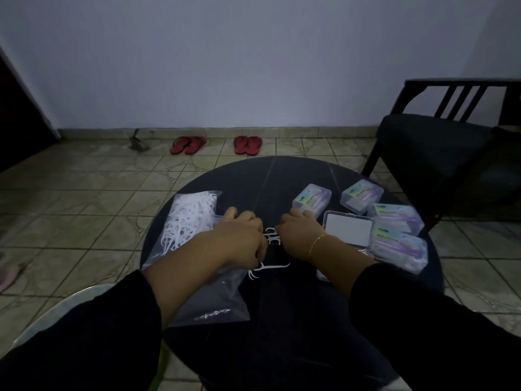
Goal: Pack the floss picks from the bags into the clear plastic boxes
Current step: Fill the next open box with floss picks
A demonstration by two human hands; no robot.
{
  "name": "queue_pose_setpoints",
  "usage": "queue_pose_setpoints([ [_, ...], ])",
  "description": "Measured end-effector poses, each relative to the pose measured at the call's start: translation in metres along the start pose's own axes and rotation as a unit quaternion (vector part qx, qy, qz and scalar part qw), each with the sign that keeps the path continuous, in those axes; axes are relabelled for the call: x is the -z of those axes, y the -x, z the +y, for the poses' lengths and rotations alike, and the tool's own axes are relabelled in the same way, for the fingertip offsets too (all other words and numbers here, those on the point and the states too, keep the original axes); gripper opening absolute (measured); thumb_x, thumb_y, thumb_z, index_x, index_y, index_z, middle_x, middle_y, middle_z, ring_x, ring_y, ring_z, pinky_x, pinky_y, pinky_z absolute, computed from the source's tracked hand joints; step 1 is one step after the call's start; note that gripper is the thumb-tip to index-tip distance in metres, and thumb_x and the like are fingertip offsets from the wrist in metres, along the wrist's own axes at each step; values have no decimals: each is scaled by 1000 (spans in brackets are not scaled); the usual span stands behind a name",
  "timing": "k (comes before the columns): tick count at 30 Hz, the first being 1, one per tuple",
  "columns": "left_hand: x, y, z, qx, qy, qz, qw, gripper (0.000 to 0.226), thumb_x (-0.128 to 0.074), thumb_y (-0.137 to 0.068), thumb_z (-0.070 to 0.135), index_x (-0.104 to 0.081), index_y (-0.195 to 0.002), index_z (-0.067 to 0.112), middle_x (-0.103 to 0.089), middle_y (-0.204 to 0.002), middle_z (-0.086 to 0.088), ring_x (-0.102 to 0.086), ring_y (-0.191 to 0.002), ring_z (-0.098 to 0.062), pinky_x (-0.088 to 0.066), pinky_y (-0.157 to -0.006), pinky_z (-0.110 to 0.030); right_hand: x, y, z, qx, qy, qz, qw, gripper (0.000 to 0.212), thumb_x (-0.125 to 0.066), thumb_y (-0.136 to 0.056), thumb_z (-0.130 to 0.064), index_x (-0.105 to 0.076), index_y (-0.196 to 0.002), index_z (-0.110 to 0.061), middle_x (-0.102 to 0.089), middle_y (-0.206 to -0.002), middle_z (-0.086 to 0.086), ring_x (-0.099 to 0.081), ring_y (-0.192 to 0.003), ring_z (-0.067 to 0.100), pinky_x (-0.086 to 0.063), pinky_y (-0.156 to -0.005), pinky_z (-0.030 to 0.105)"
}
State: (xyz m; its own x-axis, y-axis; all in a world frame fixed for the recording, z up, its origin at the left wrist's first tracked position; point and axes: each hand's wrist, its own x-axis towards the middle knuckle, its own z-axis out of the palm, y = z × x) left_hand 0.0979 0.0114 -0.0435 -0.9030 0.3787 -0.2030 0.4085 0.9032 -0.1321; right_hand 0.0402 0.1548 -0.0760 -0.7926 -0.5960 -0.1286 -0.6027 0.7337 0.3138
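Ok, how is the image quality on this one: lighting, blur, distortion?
Head view: dim, bluish light, with the sleeves nearly black; wide-angle bending curves the floor tiles toward the edges; the left hand and right hand are slightly soft, so the floss picks between them are hard to make out; the closed boxes look smeared; no glare.

Single head-worn wide-angle view, looking forward and down from close above the round dark desk [253, 176], with tiled floor [84, 193] and back wall [225, 66] beyond.

I cannot tell what the curled fingers of left hand [242, 235] or right hand [300, 231] hold; picks [271, 235] between them blurred.
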Motion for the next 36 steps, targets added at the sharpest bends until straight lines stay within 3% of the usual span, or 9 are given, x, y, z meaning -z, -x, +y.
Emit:
queue_pose_setpoints([
  [6,0,5,2,5,-2,-22,1000,19,-60,-84,40,-68,-101,40,-45,-115,10,-29,-120,-13,-17,-96,-37,2,4,2,-39,-32,-18,999,33,-47,-97,-30,-57,-122,-11,-57,-126,10,-44,-122,30,-38,-99,41],
  [12,0,12,3,24,-28,-32,999,23,-52,-89,42,-68,-105,37,-46,-121,8,-30,-122,-15,-17,-101,-39,9,5,4,-15,-83,-90,992,31,-48,-97,-29,-57,-119,-7,-60,-121,11,-53,-116,27,-36,-103,38],
  [19,-3,18,3,25,-86,-1,996,24,-54,-88,35,-67,-107,31,-47,-117,3,-33,-119,-19,-20,-96,-38,21,15,0,-11,-83,-107,991,38,-48,-97,-33,-55,-123,-6,-56,-126,12,-48,-120,28,-38,-100,37],
  [26,-12,16,8,-5,-103,54,993,33,-55,-87,28,-62,-119,34,-46,-119,4,-35,-118,-19,-22,-94,-36,29,15,-4,-3,2,-85,996,29,-48,-97,-20,-54,-122,-7,-59,-126,11,-53,-117,27,-41,-95,37],
  [32,-16,7,8,-34,-73,127,989,26,-55,-88,36,-71,-107,28,-54,-110,4,-43,-111,-20,-20,-80,-32,27,9,-2,-14,-53,-127,990,32,-50,-97,-26,-56,-121,-6,-60,-122,11,-57,-112,26,-47,-90,36],
  [36,-16,2,10,-28,-37,94,994,30,-54,-91,41,-66,-117,32,-50,-116,6,-36,-117,-17,-21,-86,-32,23,4,-1,-24,-88,-139,986,32,-54,-93,-31,-58,-115,-7,-62,-113,9,-58,-96,24,-48,-84,34],
])
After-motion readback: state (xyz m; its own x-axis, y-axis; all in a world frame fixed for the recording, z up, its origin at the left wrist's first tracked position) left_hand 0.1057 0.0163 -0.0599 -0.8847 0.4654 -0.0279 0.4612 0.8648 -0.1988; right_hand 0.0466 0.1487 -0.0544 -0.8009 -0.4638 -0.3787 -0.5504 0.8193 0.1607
